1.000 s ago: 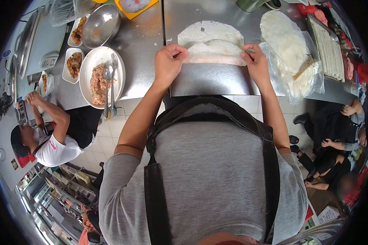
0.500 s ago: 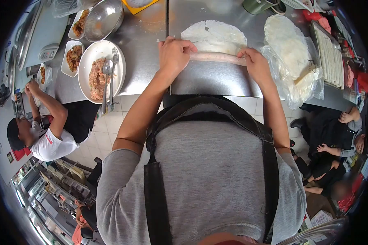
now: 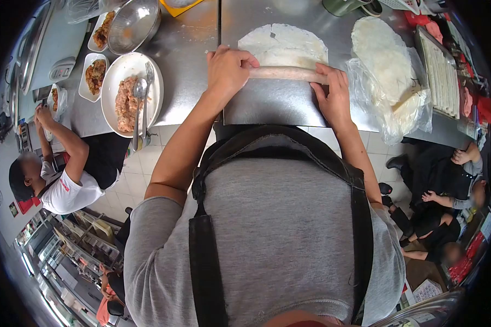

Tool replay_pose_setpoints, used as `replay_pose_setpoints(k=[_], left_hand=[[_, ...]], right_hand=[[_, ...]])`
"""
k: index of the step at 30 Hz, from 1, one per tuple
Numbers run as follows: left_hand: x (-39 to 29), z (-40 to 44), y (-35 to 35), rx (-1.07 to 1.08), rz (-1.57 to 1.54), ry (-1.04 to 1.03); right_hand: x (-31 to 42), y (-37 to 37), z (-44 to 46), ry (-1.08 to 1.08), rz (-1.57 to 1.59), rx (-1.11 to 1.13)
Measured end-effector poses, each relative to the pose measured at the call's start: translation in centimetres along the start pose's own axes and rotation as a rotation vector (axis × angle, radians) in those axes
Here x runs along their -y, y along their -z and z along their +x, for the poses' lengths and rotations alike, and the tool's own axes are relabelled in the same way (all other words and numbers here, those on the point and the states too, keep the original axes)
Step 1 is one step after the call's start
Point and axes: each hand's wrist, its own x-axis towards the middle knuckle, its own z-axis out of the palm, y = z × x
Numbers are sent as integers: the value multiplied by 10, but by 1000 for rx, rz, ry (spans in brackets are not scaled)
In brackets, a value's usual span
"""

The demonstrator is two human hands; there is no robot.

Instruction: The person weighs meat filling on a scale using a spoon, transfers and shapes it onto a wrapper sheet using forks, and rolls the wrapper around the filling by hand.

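Note:
A thin white wrapper sheet (image 3: 283, 46) lies on the steel table, its near edge rolled into a narrow pinkish roll (image 3: 286, 73). At the roll's left end is my left hand (image 3: 229, 68), fingers bent and pressed together on it. My right hand (image 3: 334, 95) is at the other end, thumb below and fingers above, closed round the roll. To the left, a white plate (image 3: 157, 103) bears pink minced filling (image 3: 126, 106), a spoon (image 3: 140, 90) and a fork. On the right, a stack of white wrappers (image 3: 382, 65) lies on clear plastic.
A metal bowl (image 3: 133, 27) and small white dishes of brown food (image 3: 96, 76) stand at the left. A tray of white rolls (image 3: 437, 73) is at the far right, and a green container (image 3: 338, 5) at the back. Other people are at both sides.
The near part of the wrapper has been rolled from a wide fold into a narrow roll. My right hand has shifted slightly left and its thumb has moved under the roll.

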Motion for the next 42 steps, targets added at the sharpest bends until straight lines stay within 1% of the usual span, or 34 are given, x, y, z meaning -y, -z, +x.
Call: replay_pose_setpoints(k=[4,7,9,10,12,15,18,21,27,30,36,39,42], left_hand=[[3,0,-2,-17,7,-20],[2,0,-1,8,7,-6],[4,0,-4,-63,-15,-47],[4,0,-6,-100,-27,-67],[4,0,-5,-84,-24,-54],[2,0,-5,-76,-28,-50],[3,0,-5,-76,-20,-50],[2,1,-3,-46,-4,-40],[0,0,-1,-12,15,-9],[0,0,-1,-6,19,-10],[-3,-1,4,39,43,-1],[-4,0,4,49,59,5],[-5,-1,5,53,70,6]], right_hand=[[4,3,1,-134,118,46],[5,4,2,-225,198,75],[6,8,3,-294,257,110],[8,9,5,-281,230,111],[11,11,9,-255,176,114],[7,12,11,-160,135,180],[4,13,13,-149,118,224],[12,11,17,0,23,147],[10,6,18,-51,62,229],[18,4,22,27,52,158],[21,-4,28,-45,96,253],[29,-8,31,48,102,193],[30,-12,33,23,110,250]])
